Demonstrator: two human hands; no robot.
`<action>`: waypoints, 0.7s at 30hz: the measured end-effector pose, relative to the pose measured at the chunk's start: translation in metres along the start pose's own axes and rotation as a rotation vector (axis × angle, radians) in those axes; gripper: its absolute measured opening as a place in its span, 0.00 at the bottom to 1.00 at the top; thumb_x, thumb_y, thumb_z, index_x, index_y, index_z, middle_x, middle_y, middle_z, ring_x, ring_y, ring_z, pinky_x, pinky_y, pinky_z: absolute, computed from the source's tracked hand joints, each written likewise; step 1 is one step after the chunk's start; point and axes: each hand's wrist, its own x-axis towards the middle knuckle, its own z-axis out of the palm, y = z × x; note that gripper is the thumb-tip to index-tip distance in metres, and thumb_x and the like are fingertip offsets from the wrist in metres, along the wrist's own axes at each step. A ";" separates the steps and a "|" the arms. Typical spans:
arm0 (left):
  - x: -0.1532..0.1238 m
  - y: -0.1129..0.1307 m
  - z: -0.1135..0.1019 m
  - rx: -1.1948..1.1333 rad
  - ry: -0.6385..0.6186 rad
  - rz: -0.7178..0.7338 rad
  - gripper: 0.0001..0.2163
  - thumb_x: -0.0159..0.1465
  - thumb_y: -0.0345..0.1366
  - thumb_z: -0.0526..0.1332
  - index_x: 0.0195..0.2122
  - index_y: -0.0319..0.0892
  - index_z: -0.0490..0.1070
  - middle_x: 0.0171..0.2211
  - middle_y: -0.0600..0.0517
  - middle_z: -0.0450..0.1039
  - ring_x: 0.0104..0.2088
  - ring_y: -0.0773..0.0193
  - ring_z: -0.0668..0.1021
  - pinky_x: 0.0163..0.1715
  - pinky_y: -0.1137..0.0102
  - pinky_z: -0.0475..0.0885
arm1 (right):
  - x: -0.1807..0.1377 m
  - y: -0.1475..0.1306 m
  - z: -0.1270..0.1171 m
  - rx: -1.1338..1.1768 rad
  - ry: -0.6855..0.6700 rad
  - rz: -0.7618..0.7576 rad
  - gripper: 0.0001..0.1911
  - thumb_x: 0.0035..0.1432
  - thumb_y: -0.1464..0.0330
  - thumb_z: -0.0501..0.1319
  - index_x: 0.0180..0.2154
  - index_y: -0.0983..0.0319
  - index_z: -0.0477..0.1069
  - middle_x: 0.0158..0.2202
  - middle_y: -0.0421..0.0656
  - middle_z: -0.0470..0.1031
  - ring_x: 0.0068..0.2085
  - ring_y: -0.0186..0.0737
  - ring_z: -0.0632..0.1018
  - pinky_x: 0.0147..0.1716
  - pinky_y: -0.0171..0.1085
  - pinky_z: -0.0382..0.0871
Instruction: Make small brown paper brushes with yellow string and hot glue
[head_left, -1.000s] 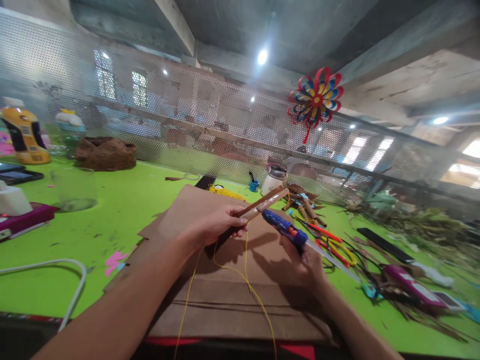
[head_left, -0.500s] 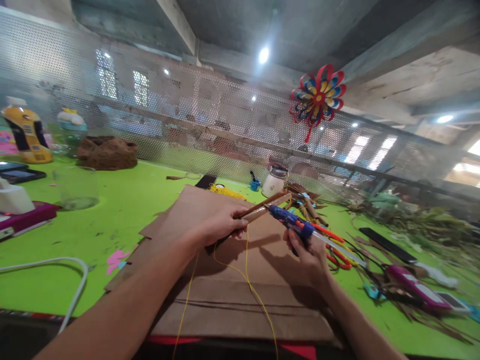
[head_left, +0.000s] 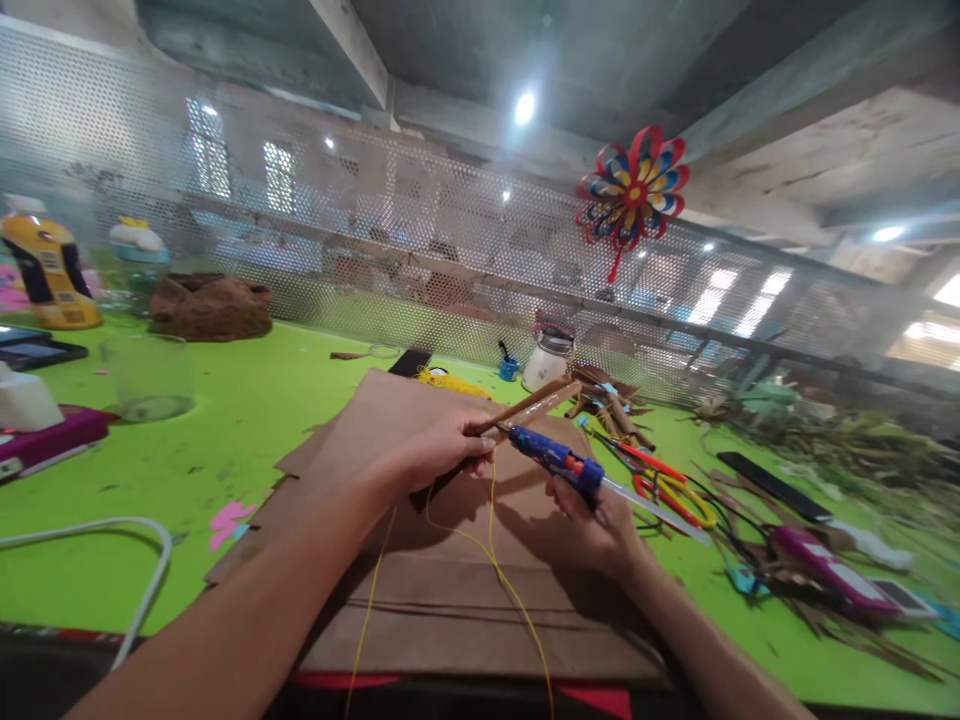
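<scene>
My left hand (head_left: 439, 452) is closed around a bundle of brown sticks (head_left: 534, 402) that points up and to the right. A thin yellow string (head_left: 491, 555) hangs from that hand down over the brown cardboard sheet (head_left: 450, 590). My right hand (head_left: 596, 525) grips a blue glue gun (head_left: 555, 458), whose nozzle touches the sticks just right of my left fingers. A clear glue rod sticks out of the gun's back end.
The green table (head_left: 247, 400) carries scissors with red and yellow handles (head_left: 671, 490), loose sticks (head_left: 611, 405), a white jar (head_left: 546, 365), a clear cup (head_left: 150, 375), a white cable (head_left: 142, 560), phones and dry plant scraps at right. A perforated metal screen (head_left: 375, 240) backs the table.
The glue gun swung right and a little up, then came back left and down, so its nozzle now meets the sticks. My left hand has barely moved.
</scene>
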 end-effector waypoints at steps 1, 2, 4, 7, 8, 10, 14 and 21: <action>0.000 0.001 0.000 -0.018 -0.006 -0.002 0.09 0.55 0.32 0.58 0.37 0.36 0.68 0.24 0.54 0.64 0.24 0.70 0.66 0.26 0.72 0.58 | 0.000 0.001 0.000 -0.003 0.006 -0.012 0.15 0.59 0.59 0.54 0.31 0.64 0.70 0.24 0.43 0.71 0.25 0.36 0.71 0.22 0.33 0.65; -0.001 0.001 -0.001 -0.042 -0.015 -0.004 0.10 0.55 0.32 0.58 0.37 0.36 0.68 0.24 0.53 0.65 0.24 0.70 0.66 0.26 0.72 0.58 | 0.000 0.001 -0.001 -0.010 0.019 -0.021 0.15 0.59 0.60 0.54 0.31 0.63 0.70 0.24 0.43 0.71 0.25 0.37 0.71 0.23 0.33 0.65; -0.001 0.001 -0.002 -0.106 -0.036 -0.007 0.11 0.55 0.32 0.58 0.40 0.36 0.68 0.25 0.53 0.65 0.24 0.71 0.66 0.25 0.73 0.57 | 0.000 0.000 -0.002 -0.028 0.049 -0.032 0.13 0.59 0.61 0.54 0.32 0.63 0.70 0.25 0.43 0.72 0.26 0.37 0.72 0.25 0.34 0.67; -0.001 -0.002 -0.004 -0.182 -0.069 -0.009 0.15 0.56 0.33 0.58 0.45 0.36 0.67 0.25 0.53 0.65 0.24 0.72 0.65 0.23 0.74 0.55 | 0.002 -0.002 -0.006 -0.070 0.099 -0.050 0.11 0.58 0.62 0.54 0.31 0.63 0.69 0.25 0.43 0.72 0.26 0.37 0.72 0.25 0.35 0.67; 0.000 -0.002 -0.004 -0.194 -0.077 -0.006 0.16 0.56 0.34 0.58 0.46 0.36 0.67 0.25 0.53 0.65 0.24 0.72 0.65 0.23 0.74 0.55 | 0.003 -0.003 -0.008 -0.081 0.113 -0.057 0.11 0.58 0.63 0.54 0.31 0.63 0.69 0.25 0.43 0.72 0.26 0.38 0.71 0.25 0.36 0.67; 0.000 -0.003 -0.005 -0.194 -0.085 0.005 0.16 0.56 0.33 0.58 0.46 0.36 0.67 0.26 0.52 0.65 0.24 0.71 0.65 0.24 0.74 0.56 | 0.005 -0.005 -0.010 -0.091 0.139 -0.061 0.11 0.58 0.63 0.54 0.30 0.63 0.69 0.24 0.43 0.71 0.26 0.38 0.71 0.24 0.37 0.67; -0.002 0.000 -0.005 -0.161 -0.076 0.012 0.15 0.56 0.32 0.58 0.44 0.35 0.68 0.25 0.53 0.65 0.24 0.71 0.65 0.25 0.73 0.56 | 0.004 -0.005 -0.009 -0.109 0.147 -0.060 0.11 0.58 0.63 0.54 0.32 0.62 0.69 0.25 0.42 0.71 0.27 0.39 0.72 0.26 0.37 0.67; -0.002 0.001 -0.003 -0.122 -0.071 0.017 0.09 0.56 0.33 0.58 0.36 0.36 0.68 0.25 0.53 0.66 0.24 0.71 0.65 0.25 0.73 0.57 | 0.003 -0.010 -0.005 -0.081 0.041 -0.167 0.09 0.57 0.64 0.55 0.34 0.61 0.70 0.29 0.43 0.74 0.31 0.41 0.74 0.32 0.37 0.69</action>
